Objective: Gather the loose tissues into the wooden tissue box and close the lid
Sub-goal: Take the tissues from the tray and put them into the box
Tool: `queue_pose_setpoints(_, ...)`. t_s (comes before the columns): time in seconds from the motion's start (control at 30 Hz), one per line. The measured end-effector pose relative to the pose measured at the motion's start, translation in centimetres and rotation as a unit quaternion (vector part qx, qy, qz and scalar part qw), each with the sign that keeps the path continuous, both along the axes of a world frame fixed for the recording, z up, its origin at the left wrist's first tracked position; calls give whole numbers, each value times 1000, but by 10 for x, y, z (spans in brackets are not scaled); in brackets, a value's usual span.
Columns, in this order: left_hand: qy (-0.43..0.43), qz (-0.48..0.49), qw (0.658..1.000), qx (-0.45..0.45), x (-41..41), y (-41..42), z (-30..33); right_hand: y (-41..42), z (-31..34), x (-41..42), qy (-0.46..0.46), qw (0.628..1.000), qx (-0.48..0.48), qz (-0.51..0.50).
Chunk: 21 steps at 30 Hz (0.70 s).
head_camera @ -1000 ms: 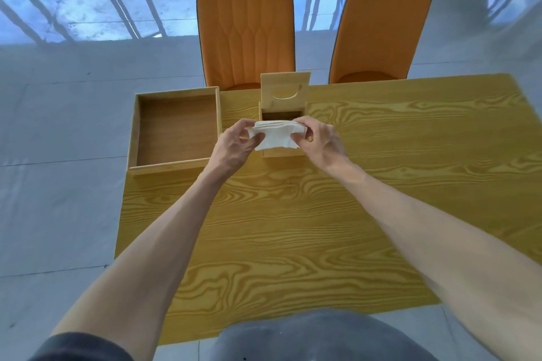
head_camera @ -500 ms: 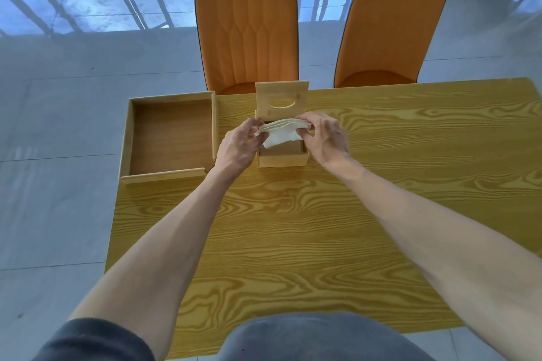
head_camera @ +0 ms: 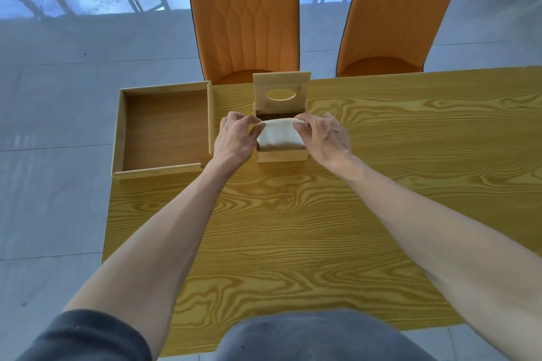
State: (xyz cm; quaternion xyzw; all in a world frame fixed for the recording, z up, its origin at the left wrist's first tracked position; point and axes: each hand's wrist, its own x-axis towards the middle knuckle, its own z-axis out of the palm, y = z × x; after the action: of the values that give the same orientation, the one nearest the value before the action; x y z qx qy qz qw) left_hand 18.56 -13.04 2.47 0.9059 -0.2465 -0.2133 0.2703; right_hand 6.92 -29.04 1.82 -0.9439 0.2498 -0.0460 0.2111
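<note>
Still, both hands [head_camera: 234, 137] [head_camera: 325, 137] pinch the tissues [head_camera: 280, 134] over the box [head_camera: 281, 155] — edges may snag the rim between my grips.

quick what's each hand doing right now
left hand: closed on the left end of the tissues
right hand: closed on their right end, over the tissue box

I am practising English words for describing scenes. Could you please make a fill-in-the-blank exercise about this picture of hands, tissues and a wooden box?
1. Both hands, left hand and right hand, hold a stack of white ____.
2. The lid of the tissue box stands ____.
3. The hole in the lid has an ____ shape.
4. Behind the table stand ____ orange chairs.

Missing words: tissues; open; oval; two
</note>
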Motion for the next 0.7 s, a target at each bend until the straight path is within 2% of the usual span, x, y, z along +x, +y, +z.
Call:
queue_pose_setpoints(0.17, -11, 4, 999, 41, 1, -6, -3, 0, 2, 8, 33, 999, -5, -13)
queue_pose_setpoints(0.53, -59, 7, 997, 47, 0, -17, -11, 6, -15, 15, -18, 996, -91, -13)
queue_pose_setpoints(0.7, -74, 79, 994, 26, 0, -26, -17, 7, -13, 20, 0, 998, -30, -64)
